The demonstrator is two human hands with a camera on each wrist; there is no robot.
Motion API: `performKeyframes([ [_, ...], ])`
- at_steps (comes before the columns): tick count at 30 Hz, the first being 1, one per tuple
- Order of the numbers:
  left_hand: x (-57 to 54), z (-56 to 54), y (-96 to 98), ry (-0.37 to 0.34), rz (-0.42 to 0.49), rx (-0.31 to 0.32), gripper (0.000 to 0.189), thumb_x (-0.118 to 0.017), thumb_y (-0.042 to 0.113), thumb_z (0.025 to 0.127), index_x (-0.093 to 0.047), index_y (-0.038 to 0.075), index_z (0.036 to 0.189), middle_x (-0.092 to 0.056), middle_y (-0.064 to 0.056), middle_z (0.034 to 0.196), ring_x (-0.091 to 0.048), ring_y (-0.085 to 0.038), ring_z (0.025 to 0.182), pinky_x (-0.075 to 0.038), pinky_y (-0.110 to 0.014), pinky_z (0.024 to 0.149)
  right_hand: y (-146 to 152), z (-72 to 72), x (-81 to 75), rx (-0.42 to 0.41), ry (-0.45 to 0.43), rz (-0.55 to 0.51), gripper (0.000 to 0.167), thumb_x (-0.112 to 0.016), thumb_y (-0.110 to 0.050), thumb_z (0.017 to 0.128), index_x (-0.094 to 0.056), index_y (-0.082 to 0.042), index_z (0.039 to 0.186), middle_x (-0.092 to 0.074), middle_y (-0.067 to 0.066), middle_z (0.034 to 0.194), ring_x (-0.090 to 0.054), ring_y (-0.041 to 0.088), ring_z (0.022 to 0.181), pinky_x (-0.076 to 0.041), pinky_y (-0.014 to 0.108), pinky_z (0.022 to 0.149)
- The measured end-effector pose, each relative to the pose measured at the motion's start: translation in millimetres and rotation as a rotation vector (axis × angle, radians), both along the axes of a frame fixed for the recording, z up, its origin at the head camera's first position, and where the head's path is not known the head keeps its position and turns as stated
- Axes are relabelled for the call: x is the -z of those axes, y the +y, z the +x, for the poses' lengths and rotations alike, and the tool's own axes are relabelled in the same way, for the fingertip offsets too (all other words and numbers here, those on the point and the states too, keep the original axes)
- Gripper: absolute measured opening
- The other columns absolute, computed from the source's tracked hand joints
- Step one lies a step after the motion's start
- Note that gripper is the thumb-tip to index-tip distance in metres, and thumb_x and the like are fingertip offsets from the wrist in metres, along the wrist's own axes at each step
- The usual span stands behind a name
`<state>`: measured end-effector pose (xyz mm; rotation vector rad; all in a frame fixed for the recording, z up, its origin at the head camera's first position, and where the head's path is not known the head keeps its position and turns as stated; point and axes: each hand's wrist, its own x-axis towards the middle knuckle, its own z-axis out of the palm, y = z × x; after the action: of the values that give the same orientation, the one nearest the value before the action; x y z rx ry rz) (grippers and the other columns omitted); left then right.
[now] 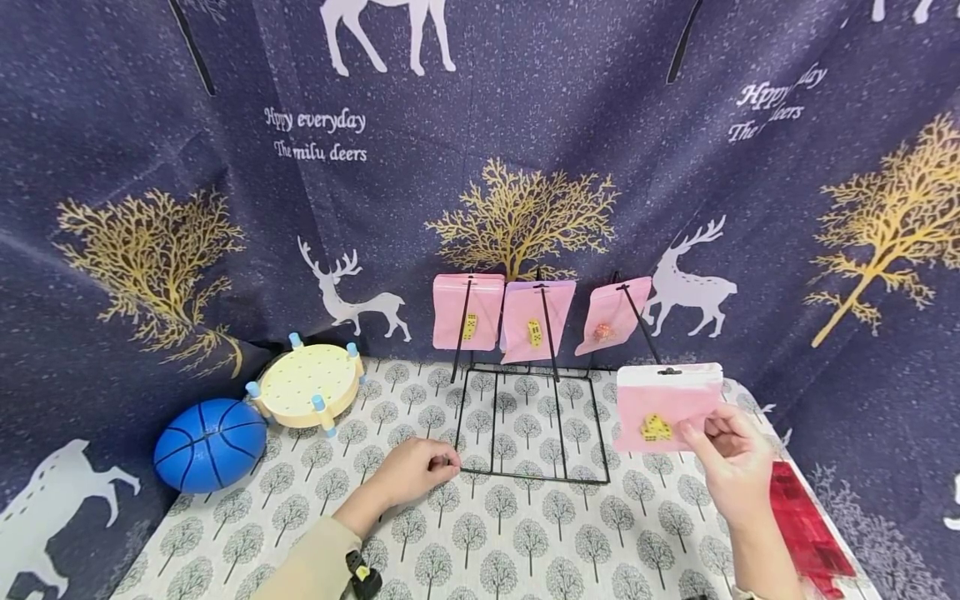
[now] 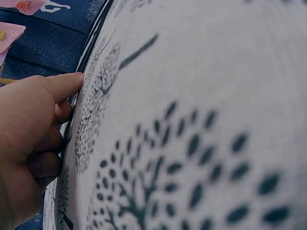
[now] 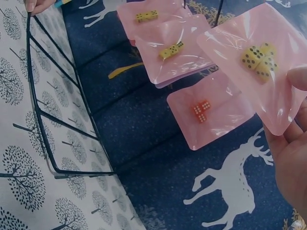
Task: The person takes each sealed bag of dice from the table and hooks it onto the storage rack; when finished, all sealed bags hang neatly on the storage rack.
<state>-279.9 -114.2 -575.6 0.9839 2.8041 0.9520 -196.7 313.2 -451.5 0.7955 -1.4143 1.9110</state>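
Observation:
My right hand [image 1: 738,467] pinches a pink zip bag [image 1: 637,396] by its lower right corner, thumb in front. Yellow dice [image 3: 259,61] show through the bag's clear face. The bag's hang hole is close to the tip of the right prong of a black wire display rack [image 1: 551,478]; whether the prong is through it I cannot tell. More pink bags hang on the rack: a left one [image 1: 447,312] and a middle one [image 1: 517,308] with yellow dice, and a right one [image 1: 626,304] with red dice [image 3: 200,111]. My left hand [image 1: 420,468] grips the rack's front left base corner.
A blue ball [image 1: 210,446] and a round cream stand with blue-tipped legs [image 1: 307,387] sit at the table's left. Red checked cloth [image 1: 806,525] lies by the right edge. A dark deer-print curtain [image 1: 480,108] hangs behind the tree-print tablecloth [image 1: 468,533].

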Motion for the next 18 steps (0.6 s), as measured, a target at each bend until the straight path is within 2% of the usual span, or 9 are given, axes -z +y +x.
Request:
performKeyframes([
  [6, 0.6, 0.4, 0.4, 0.002, -0.001, 0.0, 0.005, -0.072, 0.032, 0.099, -0.076, 0.03, 0.1, -0.053, 0.02, 0.066, -0.044, 0.0, 0.056, -0.044, -0.024, 0.059, -1.7, 0.2, 1.7, 0.013, 0.0, 0.006, 0.036, -0.04, 0.041, 0.078, -0.055, 0.029, 0.109, -0.073, 0.019, 0.097, -0.073, 0.02, 0.088, -0.059, 0.027, 0.08],
  [18, -1.0, 1.3, 1.1, -0.009, -0.013, -0.006, 0.008, -0.072, 0.034, 0.099, -0.076, 0.028, 0.101, -0.052, 0.02, 0.064, -0.043, 0.001, 0.055, -0.044, -0.025, 0.06, -1.2, 1.5, 7.2, 0.024, 0.012, 0.012, 0.039, -0.038, 0.042, 0.077, -0.054, 0.029, 0.11, -0.074, 0.018, 0.1, -0.073, 0.02, 0.09, -0.059, 0.026, 0.081],
])
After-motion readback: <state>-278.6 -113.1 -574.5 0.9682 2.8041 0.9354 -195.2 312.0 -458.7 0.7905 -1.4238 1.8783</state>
